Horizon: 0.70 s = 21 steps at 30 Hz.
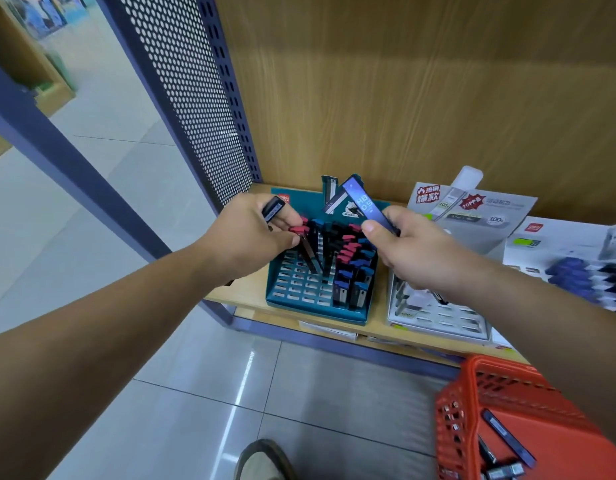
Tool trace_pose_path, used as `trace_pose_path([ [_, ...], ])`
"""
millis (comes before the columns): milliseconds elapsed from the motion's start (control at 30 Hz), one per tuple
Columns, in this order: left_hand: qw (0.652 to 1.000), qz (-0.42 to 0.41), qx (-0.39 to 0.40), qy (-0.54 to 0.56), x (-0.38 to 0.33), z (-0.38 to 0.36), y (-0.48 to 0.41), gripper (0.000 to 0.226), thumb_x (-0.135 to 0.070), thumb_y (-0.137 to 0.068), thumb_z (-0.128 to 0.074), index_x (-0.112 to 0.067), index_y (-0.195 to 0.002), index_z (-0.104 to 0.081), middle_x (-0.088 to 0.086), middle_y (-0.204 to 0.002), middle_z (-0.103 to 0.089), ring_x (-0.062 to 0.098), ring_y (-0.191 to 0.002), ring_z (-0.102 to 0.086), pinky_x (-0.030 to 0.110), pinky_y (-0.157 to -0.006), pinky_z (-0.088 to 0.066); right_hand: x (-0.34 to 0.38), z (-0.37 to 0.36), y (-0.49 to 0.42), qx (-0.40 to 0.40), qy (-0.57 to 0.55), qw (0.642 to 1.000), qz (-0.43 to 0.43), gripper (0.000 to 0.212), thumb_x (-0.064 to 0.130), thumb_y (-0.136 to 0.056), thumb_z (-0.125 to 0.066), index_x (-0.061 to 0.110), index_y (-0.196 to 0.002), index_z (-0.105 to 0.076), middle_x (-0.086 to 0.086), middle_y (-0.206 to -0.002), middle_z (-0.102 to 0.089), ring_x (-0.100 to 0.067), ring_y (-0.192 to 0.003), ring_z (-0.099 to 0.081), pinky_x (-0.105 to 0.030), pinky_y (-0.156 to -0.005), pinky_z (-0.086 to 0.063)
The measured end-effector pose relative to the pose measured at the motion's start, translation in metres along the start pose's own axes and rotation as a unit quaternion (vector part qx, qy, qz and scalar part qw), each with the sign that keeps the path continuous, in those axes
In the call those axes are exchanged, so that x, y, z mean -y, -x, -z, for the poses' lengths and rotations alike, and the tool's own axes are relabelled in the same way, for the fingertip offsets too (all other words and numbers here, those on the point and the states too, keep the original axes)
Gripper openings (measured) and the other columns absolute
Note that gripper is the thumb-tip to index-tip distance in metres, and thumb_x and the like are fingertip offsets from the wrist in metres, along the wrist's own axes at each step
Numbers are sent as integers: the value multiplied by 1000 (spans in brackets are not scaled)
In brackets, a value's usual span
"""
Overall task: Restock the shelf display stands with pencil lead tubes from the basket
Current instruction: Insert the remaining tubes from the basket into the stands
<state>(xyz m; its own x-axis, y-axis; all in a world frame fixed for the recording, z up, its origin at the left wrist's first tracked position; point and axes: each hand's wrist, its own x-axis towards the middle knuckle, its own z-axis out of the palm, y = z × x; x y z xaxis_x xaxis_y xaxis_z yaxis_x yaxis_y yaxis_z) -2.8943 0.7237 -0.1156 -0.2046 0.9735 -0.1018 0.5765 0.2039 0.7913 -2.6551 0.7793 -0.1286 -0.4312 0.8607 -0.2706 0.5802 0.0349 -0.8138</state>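
My left hand (254,230) pinches a red-capped tube (306,251) over the teal stand (317,306); I'd keep it upright and seat it in a free slot. At three o'clock, my right hand (403,247) grips a blue tube (365,202). The basket (490,367), at five o'clock, holds more.

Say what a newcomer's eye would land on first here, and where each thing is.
Two hands meet over the teal stand on the shelf: the left hand grips a dark tube, and the right hand pinches a blue tube. The red basket sits at bottom right, with spare tubes inside.
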Motion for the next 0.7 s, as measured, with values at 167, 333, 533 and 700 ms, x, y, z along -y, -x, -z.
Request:
trace_pose_path([
  [167,1000,-12,17,-12,6,-1,-5,16,-2,-87,-79,-17,-91,-75,-3,-78,-70,-3,-63,-62,10,-63,-51,-3,1,-6,-13,-6,1000,1,23,40,-105,-53,18,-96,-54,-2,-69,-44,-6,-44,-35,-26,-51,-29],
  [333,999,-3,-39,-29,18,11,-11,15,-6,-88,-78,-20,-91,-74,-4,-73,-66,-4,-52,-53,8,-51,-42,4,-3,-7,-16,-20,999,26,19,36,-105,-56,22,-92,-59,-5,-68,-53,-7,-45,-39,-27,-53,-33],
  [533,999,-24,-17,-46,22,7,-11,20,-6,-87,-79,-24,-87,-73,-5,-74,-71,-2,-59,-59,10,-55,-47,7,-11,-9,-17,-13,999,35,21,35,-105,-56,20,-89,-57,-5,-71,-61,-2,-43,-42,-27,-56,-36],
  [700,994,-42,-1,-104,25,5,-10,18,-10,-89,-77,-27,-88,-74,-13,-74,-70,-3,-61,-60,7,-53,-42,10,-13,-8,-14,3,999,39,25,33,-105,-56,21,-83,-55,-3,-69,-60,0,-43,-43,-26,-55,-36],
])
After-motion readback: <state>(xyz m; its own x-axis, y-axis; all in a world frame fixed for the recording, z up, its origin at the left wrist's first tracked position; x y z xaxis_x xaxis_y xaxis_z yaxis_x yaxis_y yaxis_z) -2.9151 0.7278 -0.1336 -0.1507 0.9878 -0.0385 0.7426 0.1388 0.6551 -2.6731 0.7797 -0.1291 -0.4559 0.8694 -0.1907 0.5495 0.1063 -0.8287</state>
